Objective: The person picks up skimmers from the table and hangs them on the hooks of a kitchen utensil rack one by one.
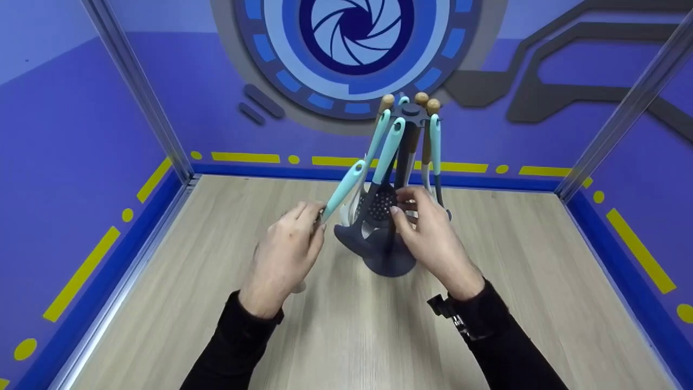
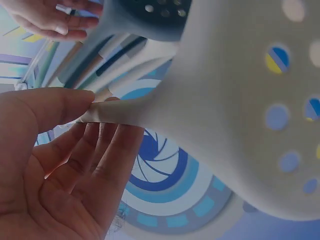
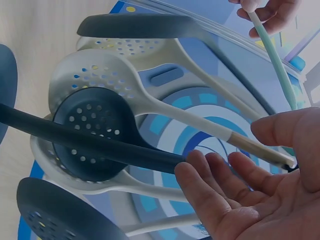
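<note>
A light skimmer with a mint handle (image 1: pixel 344 187) is in my left hand (image 1: pixel 287 249). My thumb and fingers pinch its slim neck. Its pale perforated head (image 2: pixel 215 120) fills much of the left wrist view and is mostly hidden behind the hand in the head view. My right hand (image 1: pixel 433 233) is beside the dark post (image 3: pixel 90 140) of a utensil stand, its fingers loosely bent and fingertips against or very near the post. Around it hang a dark skimmer (image 3: pixel 92 122), a pale slotted spoon (image 3: pixel 90 75) and a dark turner (image 3: pixel 135 26).
The stand's round dark base (image 1: pixel 392 265) rests on the wooden tabletop (image 1: pixel 346 336). Several mint and wood-ended handles hang from its top disc (image 1: pixel 410 110). Blue printed walls (image 1: pixel 178 86) and metal corner posts (image 1: pixel 138 81) enclose the table.
</note>
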`<state>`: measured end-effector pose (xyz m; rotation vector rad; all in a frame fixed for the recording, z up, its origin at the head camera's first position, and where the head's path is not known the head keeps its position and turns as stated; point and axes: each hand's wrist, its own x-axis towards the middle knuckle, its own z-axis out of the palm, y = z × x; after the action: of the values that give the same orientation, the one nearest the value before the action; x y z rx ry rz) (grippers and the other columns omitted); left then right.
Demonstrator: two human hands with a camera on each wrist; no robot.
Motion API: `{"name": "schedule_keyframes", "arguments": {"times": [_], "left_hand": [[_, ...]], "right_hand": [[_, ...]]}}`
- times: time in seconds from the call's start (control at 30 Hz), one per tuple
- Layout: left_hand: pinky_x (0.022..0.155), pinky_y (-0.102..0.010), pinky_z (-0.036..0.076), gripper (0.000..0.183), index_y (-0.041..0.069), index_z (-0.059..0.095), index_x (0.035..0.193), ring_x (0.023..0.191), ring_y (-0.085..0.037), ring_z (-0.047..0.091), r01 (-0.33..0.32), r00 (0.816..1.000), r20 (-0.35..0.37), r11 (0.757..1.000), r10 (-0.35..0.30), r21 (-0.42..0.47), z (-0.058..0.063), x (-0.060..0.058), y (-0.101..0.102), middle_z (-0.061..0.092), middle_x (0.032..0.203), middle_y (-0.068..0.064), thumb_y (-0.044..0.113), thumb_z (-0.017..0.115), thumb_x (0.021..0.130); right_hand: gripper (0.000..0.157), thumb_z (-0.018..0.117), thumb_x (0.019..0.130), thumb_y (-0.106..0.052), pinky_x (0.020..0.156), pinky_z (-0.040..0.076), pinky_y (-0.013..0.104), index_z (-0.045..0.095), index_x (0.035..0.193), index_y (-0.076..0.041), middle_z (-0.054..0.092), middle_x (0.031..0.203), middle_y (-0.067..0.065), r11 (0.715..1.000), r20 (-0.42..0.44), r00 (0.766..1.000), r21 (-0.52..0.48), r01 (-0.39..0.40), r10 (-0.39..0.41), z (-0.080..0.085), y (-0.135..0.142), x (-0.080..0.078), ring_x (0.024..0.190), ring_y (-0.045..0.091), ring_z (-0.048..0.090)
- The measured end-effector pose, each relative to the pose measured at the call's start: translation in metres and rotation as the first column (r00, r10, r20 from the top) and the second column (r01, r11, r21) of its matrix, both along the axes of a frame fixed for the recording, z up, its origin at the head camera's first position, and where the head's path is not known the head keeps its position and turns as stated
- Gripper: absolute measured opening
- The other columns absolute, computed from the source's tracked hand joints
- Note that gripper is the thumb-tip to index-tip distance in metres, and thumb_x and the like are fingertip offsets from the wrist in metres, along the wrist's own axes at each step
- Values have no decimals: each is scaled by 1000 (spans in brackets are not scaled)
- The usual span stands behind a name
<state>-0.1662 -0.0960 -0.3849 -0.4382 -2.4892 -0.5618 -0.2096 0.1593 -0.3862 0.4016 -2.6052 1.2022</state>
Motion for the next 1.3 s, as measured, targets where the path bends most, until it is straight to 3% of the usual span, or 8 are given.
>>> {"name": "schedule_keyframes", "arguments": {"times": [0.33, 0.7, 1.03, 1.3], "left_hand": [[68, -24, 57, 32, 17, 61, 127, 83, -9, 65, 26, 999, -19, 1000, -26, -11, -2, 6, 14, 65, 101, 5, 19, 65, 95], [62, -17, 51, 34, 19, 58, 131, 76, -2, 57, 71, 997, -3, 997, -71, 1, -9, 8, 30, 62, 99, 6, 27, 61, 99], [67, -16, 53, 31, 20, 59, 129, 81, -1, 59, 105, 994, -3, 994, -105, 32, -13, 7, 46, 63, 103, 7, 28, 60, 99], [70, -18, 55, 29, 21, 58, 127, 85, -3, 61, 134, 991, -14, 990, -133, 37, -14, 5, 54, 63, 105, 8, 28, 58, 100]], "right_hand": [[30, 55, 102, -32, 88, 59, 30, 53, 129, -19, 58, 124, -1, 998, -36, 999, -45, -31, 29, 12, 0, 12, 110, 11, 64], [38, 53, 100, -46, 88, 59, 34, 58, 127, -20, 63, 118, -5, 997, -86, 995, -59, -55, 50, 17, -4, 21, 106, 8, 63], [29, 56, 99, -43, 85, 59, 26, 61, 122, -26, 64, 113, -9, 990, -60, 994, -97, -101, 95, 18, -10, 24, 103, 5, 64], [23, 58, 99, -36, 80, 59, 24, 63, 115, -21, 66, 105, -7, 982, -59, 994, -159, -101, 92, 18, -11, 25, 97, 6, 65]]}}
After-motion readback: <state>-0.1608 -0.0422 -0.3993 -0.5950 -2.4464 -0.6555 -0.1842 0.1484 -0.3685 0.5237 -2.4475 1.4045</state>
